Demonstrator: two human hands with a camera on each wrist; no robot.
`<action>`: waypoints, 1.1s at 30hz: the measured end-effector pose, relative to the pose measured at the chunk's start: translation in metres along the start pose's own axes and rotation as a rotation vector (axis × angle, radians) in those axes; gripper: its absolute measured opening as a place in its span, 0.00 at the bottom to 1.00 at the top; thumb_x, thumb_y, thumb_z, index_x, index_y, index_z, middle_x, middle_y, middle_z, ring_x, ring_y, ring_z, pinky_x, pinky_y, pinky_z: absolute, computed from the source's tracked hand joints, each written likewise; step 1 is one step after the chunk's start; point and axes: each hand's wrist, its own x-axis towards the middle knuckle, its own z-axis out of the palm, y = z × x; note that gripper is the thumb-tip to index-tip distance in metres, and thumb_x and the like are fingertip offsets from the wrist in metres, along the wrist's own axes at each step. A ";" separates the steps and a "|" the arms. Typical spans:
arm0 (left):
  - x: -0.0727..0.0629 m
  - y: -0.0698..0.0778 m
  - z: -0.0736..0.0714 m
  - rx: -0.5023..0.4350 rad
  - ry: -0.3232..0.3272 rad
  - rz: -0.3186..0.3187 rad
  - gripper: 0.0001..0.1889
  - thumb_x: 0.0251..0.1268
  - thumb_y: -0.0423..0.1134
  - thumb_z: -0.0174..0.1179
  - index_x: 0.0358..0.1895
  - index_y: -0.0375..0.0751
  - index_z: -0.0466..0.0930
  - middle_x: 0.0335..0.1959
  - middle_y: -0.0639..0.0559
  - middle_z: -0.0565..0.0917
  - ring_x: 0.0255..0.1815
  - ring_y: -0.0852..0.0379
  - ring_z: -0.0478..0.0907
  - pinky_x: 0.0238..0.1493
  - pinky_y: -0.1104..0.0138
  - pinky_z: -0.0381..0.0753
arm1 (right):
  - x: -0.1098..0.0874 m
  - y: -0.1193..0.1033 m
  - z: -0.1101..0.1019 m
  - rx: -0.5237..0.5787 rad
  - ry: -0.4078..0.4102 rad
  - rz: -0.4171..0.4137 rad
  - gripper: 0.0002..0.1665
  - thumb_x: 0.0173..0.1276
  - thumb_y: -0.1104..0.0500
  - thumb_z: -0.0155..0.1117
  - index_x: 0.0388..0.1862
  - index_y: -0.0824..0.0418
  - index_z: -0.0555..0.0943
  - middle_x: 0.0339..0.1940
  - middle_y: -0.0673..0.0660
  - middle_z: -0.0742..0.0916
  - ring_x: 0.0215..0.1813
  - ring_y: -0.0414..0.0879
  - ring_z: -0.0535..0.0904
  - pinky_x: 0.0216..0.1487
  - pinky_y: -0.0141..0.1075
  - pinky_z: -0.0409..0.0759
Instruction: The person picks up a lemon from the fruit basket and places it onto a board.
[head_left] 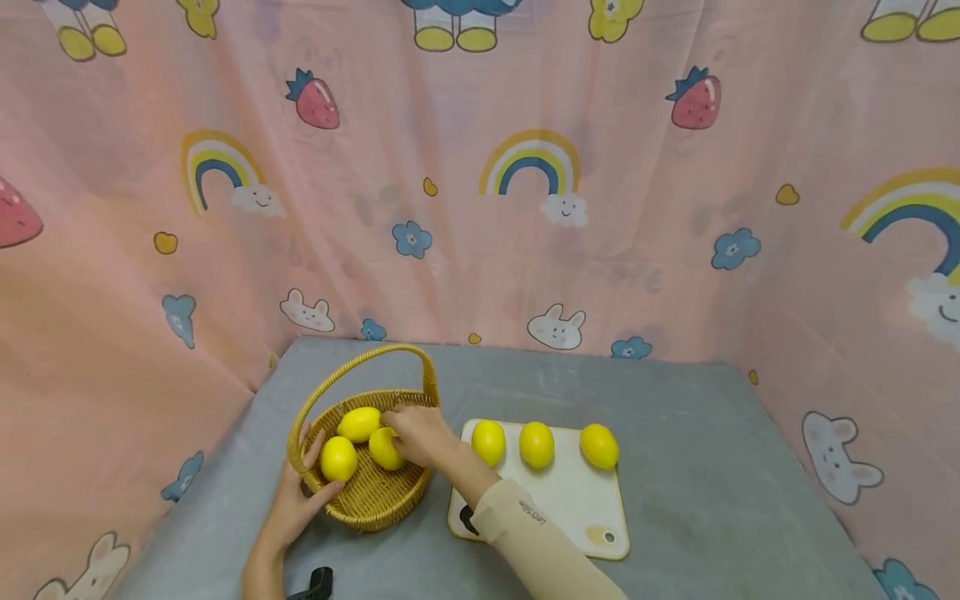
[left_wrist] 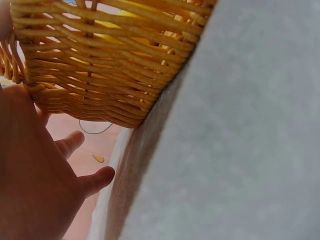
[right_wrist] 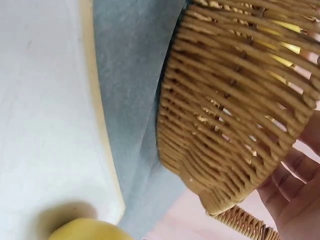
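A wicker basket (head_left: 375, 504) with a tall arched handle stands left of centre on the grey tabletop. My left hand (head_left: 292, 500) grips its left side, thumb at the rim; in the left wrist view two fingers of that hand (left_wrist: 40, 165) stick out clear of the weave. Inside are three yellow lemons: one at the back (head_left: 358, 424), another at the left (head_left: 338, 459), and a third lemon (head_left: 384, 450) under my right hand (head_left: 423, 435), whose curled fingers hold it. Those fingertips are partly hidden; the right wrist view shows the hand (right_wrist: 295, 195) beyond the rim.
A white cutting board (head_left: 558, 508) lies right of the basket, with three lemons (head_left: 537, 445) in a row along its far edge. The right forearm crosses its left part. A black object (head_left: 321, 583) is by the left wrist. Patterned pink curtain (head_left: 480, 267) surrounds the table.
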 end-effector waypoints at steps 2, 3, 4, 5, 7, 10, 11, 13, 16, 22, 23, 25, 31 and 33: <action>0.000 -0.001 0.000 0.002 -0.001 0.005 0.45 0.51 0.22 0.69 0.75 0.26 0.57 0.77 0.24 0.43 0.73 0.19 0.38 0.63 0.27 0.41 | -0.001 -0.002 0.000 0.006 -0.003 -0.020 0.15 0.70 0.54 0.67 0.54 0.52 0.85 0.44 0.47 0.87 0.38 0.39 0.81 0.31 0.32 0.76; 0.001 -0.001 0.000 0.003 -0.001 0.010 0.45 0.51 0.21 0.69 0.75 0.26 0.57 0.77 0.24 0.43 0.73 0.19 0.39 0.62 0.27 0.41 | -0.001 -0.004 0.001 0.010 -0.012 -0.031 0.15 0.69 0.52 0.68 0.53 0.52 0.85 0.43 0.47 0.86 0.37 0.39 0.80 0.31 0.32 0.76; 0.001 -0.001 0.001 0.004 -0.001 0.017 0.45 0.51 0.21 0.68 0.75 0.26 0.57 0.77 0.24 0.44 0.73 0.19 0.39 0.62 0.27 0.41 | -0.001 -0.006 0.001 0.014 -0.027 -0.044 0.16 0.69 0.50 0.68 0.53 0.51 0.85 0.43 0.47 0.86 0.35 0.38 0.79 0.31 0.32 0.76; 0.001 -0.001 0.001 0.005 -0.001 0.021 0.45 0.51 0.21 0.68 0.75 0.26 0.57 0.77 0.24 0.44 0.73 0.19 0.39 0.62 0.27 0.41 | -0.002 -0.009 0.002 0.025 -0.046 -0.057 0.17 0.68 0.48 0.69 0.53 0.52 0.85 0.43 0.47 0.85 0.34 0.38 0.78 0.31 0.32 0.75; 0.001 0.001 0.001 0.010 0.000 0.026 0.44 0.51 0.22 0.69 0.74 0.25 0.57 0.76 0.23 0.44 0.73 0.18 0.39 0.61 0.26 0.42 | -0.003 -0.014 0.004 0.049 -0.092 -0.085 0.21 0.66 0.47 0.71 0.56 0.52 0.84 0.46 0.48 0.84 0.36 0.37 0.78 0.33 0.31 0.76; 0.000 0.001 0.001 0.016 -0.003 0.025 0.43 0.53 0.23 0.69 0.74 0.24 0.57 0.76 0.21 0.44 0.72 0.17 0.39 0.60 0.24 0.42 | -0.005 -0.023 0.006 0.067 -0.148 -0.123 0.27 0.64 0.49 0.73 0.62 0.51 0.81 0.53 0.49 0.82 0.40 0.38 0.79 0.38 0.30 0.77; 0.000 0.001 0.001 0.018 -0.004 0.019 0.43 0.53 0.23 0.68 0.74 0.24 0.57 0.76 0.21 0.43 0.72 0.18 0.38 0.60 0.24 0.42 | -0.006 -0.025 0.006 0.071 -0.166 -0.135 0.29 0.63 0.52 0.74 0.63 0.50 0.80 0.56 0.49 0.81 0.42 0.38 0.79 0.39 0.30 0.77; 0.000 0.001 0.001 0.018 -0.009 0.010 0.43 0.55 0.23 0.68 0.74 0.24 0.57 0.76 0.22 0.43 0.73 0.18 0.37 0.60 0.24 0.42 | -0.007 -0.030 0.006 0.067 -0.202 -0.153 0.33 0.61 0.57 0.75 0.67 0.48 0.78 0.61 0.49 0.79 0.45 0.39 0.80 0.42 0.30 0.78; 0.000 0.000 0.001 0.014 -0.013 -0.012 0.43 0.56 0.24 0.68 0.75 0.26 0.56 0.77 0.25 0.41 0.74 0.20 0.36 0.61 0.25 0.41 | -0.009 -0.034 0.006 0.047 -0.243 -0.161 0.36 0.60 0.62 0.75 0.68 0.46 0.77 0.63 0.47 0.78 0.47 0.39 0.79 0.43 0.31 0.78; -0.001 0.001 0.002 0.009 -0.013 -0.021 0.43 0.56 0.24 0.68 0.75 0.25 0.56 0.77 0.25 0.41 0.74 0.20 0.36 0.64 0.29 0.41 | -0.011 -0.034 0.009 -0.109 -0.155 -0.114 0.20 0.63 0.35 0.68 0.39 0.48 0.83 0.31 0.43 0.82 0.29 0.36 0.75 0.28 0.31 0.72; -0.002 0.002 0.002 0.010 -0.013 -0.022 0.43 0.56 0.24 0.68 0.75 0.25 0.56 0.78 0.25 0.41 0.74 0.21 0.36 0.64 0.30 0.41 | -0.011 -0.034 0.009 -0.122 -0.141 -0.108 0.24 0.62 0.30 0.65 0.34 0.48 0.81 0.28 0.43 0.80 0.26 0.36 0.74 0.25 0.31 0.70; -0.002 0.002 0.001 0.014 -0.014 -0.028 0.43 0.57 0.25 0.67 0.75 0.26 0.56 0.78 0.27 0.41 0.75 0.22 0.36 0.66 0.32 0.40 | -0.010 -0.034 0.008 -0.075 -0.132 -0.119 0.26 0.62 0.28 0.64 0.34 0.48 0.80 0.27 0.43 0.79 0.25 0.36 0.71 0.25 0.31 0.69; -0.002 0.003 -0.001 0.015 -0.007 -0.001 0.43 0.56 0.24 0.68 0.75 0.26 0.57 0.78 0.29 0.42 0.74 0.21 0.37 0.64 0.29 0.39 | -0.010 -0.039 0.006 0.200 -0.232 -0.224 0.31 0.64 0.48 0.73 0.65 0.50 0.78 0.58 0.47 0.81 0.47 0.34 0.77 0.45 0.28 0.75; -0.002 0.002 0.000 0.014 -0.006 0.006 0.43 0.55 0.23 0.68 0.75 0.26 0.57 0.78 0.28 0.43 0.74 0.21 0.37 0.63 0.28 0.40 | -0.011 -0.041 0.005 0.195 -0.246 -0.237 0.32 0.64 0.50 0.73 0.67 0.48 0.78 0.62 0.47 0.80 0.53 0.35 0.77 0.49 0.30 0.76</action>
